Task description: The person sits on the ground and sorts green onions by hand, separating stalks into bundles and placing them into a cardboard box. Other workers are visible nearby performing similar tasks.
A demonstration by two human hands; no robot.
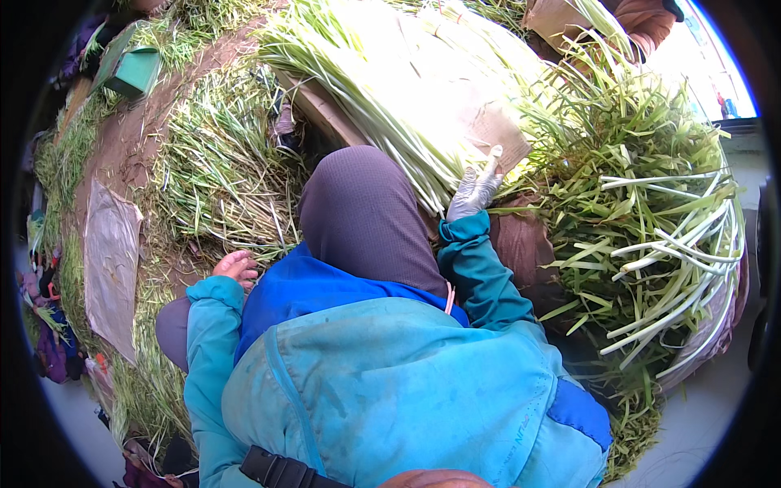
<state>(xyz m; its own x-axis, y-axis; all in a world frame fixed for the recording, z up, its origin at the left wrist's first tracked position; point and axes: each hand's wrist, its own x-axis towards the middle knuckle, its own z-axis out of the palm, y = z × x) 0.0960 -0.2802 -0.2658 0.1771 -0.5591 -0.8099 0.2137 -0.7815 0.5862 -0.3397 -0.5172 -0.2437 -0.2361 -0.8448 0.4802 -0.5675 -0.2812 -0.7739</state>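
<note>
My right hand (478, 188), in a thin whitish glove, lies at the near corner of a brown cardboard sheet (493, 131). One finger reaches over the sheet; whether the hand grips it cannot be made out. Just left of that hand, the white ends of a layer of long pale-green stalks (390, 143) point towards me. The stalks lie on a low wooden board (323, 110) and are washed out by glare. My left hand (236, 268) is bare and loosely curled beside my knee. It holds nothing and is near a heap of cut green stalks (226, 177).
To my right rises a large leafy pile (616, 201) with loose white stalks (677, 256) on top. A green box-like container (133, 70) stands far left, above a flat pale sheet (111, 268) on littered ground. Another person's sleeve (647, 24) shows at upper right.
</note>
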